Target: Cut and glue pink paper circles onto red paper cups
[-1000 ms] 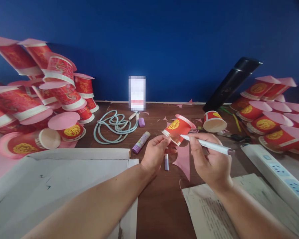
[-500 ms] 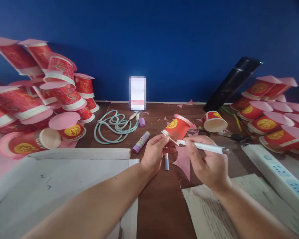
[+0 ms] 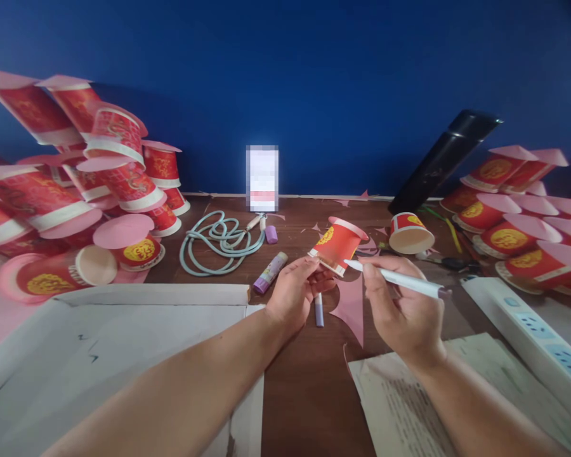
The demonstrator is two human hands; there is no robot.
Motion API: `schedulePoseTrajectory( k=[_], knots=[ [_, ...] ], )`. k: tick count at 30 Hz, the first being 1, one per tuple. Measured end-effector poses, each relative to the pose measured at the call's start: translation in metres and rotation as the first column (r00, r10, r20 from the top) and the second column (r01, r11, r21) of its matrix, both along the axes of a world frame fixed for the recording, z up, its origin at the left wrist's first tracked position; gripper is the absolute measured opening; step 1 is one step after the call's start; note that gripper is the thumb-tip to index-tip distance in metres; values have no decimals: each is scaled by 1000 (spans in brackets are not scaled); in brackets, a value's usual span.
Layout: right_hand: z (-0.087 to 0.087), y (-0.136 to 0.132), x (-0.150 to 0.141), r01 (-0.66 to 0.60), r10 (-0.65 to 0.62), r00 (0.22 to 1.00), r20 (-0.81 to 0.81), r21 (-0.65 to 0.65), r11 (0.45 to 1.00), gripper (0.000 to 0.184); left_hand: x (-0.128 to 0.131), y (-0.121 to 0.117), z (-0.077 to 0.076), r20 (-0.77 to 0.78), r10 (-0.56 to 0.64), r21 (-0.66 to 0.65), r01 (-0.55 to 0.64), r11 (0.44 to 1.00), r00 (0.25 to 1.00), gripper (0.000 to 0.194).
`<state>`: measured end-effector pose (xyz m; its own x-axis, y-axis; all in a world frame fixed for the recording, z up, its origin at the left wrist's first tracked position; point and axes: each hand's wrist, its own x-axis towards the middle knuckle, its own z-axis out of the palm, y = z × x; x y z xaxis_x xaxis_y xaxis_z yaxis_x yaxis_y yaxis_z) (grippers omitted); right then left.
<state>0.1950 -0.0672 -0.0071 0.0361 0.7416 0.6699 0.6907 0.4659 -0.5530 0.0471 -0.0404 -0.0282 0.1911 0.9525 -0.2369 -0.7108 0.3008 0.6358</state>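
Note:
Between the fingers and thumb of my left hand [image 3: 295, 289] is the white rim of a red paper cup [image 3: 339, 244]. The cup is tilted, with a pink paper disc [image 3: 348, 227] on its upper end and a gold emblem on its side. My right hand [image 3: 402, 304] grips a white pen [image 3: 404, 281], whose tip is close to the cup's lower right side; whether it touches I cannot tell. Below the hands lie a pink paper scrap [image 3: 349, 308] and a small pen cap [image 3: 318, 311]. A purple glue stick [image 3: 270, 273] rests beside my left hand.
Stacked red cups with pink discs [image 3: 124, 184] fill the left, and more [image 3: 509, 238] the right. Behind are a coiled cable [image 3: 219, 244], a lit phone [image 3: 262, 178], a loose cup [image 3: 412, 235] and a black flask [image 3: 445, 162]. A power strip [image 3: 533, 330], printed paper [image 3: 400, 393] and white box lid [image 3: 137, 355] lie nearer.
My right hand and the pen have shifted slightly right and down, and the pen tip has moved from the cup's rim to its right side. The cup has turned a little in my left hand.

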Motion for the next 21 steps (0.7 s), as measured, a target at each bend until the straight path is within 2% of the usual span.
schedulePoseTrajectory(
  k=[9, 14, 18, 21],
  knots=[
    [-1, 2, -2, 30, -32, 998, 55, 47, 998, 11, 0, -1, 1, -8, -10, -3, 10, 1000, 1000, 16],
    [-1, 1, -2, -15, 11, 995, 99, 36, 999, 11, 0, 0, 2, 1, -5, -12, 5, 1000, 1000, 15],
    [0, 1, -2, 16, -21, 997, 78, 68, 998, 10, 0, 0, 1, 9, -2, -7, 2, 1000, 1000, 14],
    [-1, 1, -1, -20, 17, 996, 90, 34, 999, 10, 1, 0, 1, 9, -4, -10, 5, 1000, 1000, 12]
  ],
)
